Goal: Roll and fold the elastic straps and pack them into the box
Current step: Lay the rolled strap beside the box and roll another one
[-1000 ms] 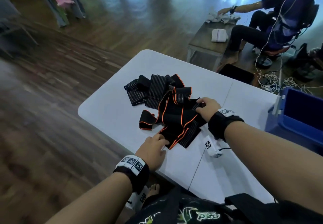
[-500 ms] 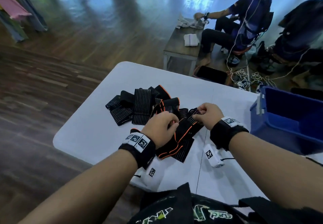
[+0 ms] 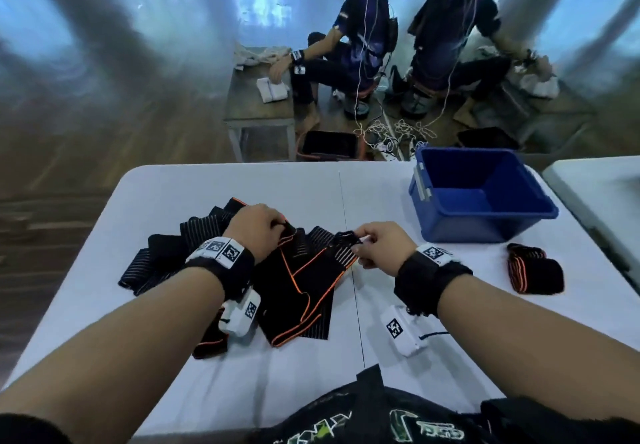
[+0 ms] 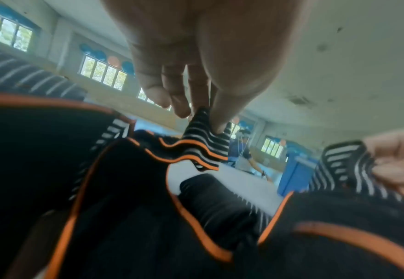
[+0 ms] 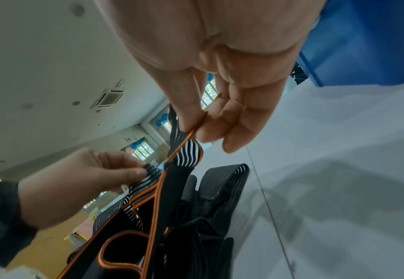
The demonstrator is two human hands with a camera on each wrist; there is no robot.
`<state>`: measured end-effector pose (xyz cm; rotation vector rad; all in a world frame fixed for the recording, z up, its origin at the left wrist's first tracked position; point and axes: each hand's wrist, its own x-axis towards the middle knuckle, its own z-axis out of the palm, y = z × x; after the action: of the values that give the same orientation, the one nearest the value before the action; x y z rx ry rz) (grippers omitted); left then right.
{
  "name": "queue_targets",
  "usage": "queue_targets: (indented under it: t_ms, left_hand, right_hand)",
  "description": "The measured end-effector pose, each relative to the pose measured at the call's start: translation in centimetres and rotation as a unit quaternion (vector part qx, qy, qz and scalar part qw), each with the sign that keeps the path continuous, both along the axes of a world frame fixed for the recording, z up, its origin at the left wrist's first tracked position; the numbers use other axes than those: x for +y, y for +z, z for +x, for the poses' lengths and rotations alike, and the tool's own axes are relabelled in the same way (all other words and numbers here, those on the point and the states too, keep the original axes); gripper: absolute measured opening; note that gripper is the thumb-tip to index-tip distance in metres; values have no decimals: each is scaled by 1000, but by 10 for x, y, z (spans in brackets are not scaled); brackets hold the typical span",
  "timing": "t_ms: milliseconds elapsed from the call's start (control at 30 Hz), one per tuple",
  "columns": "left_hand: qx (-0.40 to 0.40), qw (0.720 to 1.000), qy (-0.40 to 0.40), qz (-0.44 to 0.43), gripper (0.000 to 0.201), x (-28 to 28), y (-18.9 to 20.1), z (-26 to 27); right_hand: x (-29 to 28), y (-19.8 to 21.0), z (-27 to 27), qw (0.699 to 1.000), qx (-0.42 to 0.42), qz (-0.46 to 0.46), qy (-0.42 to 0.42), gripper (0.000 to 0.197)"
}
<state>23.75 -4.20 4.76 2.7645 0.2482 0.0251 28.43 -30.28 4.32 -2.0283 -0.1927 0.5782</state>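
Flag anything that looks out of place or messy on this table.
The loose straps lie in a tangled, overlapping heap rather than rolled. One rolled strap sits on the table beside the blue box, not inside it.

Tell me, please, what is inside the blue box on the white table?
The blue box shows only bare blue floor and walls; no strap lies in the part visible. Its near wall hides the nearest strip of floor. One rolled strap lies outside it, on the table.
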Motion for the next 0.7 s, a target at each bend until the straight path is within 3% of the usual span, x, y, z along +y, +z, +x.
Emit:
queue_targets:
  t_ms: [167, 433, 600, 700]
  left_hand:
    - [-117, 985, 63, -109, 11, -1, 52, 9]
    - [-237, 919, 64, -307, 11, 5, 144, 13]
    - [-294, 901, 39, -316, 21, -6, 201, 15]
    - [-318, 892, 13, -321, 26, -21, 231, 17]
  right_hand:
    - [18, 32, 0, 998, -8, 62, -10, 9]
    - [47, 121, 14, 974, -46, 221, -33, 25]
    - [55, 172, 21, 953, -96, 281, -55, 10]
    - [51, 197, 23, 942, -145, 293, -70, 15]
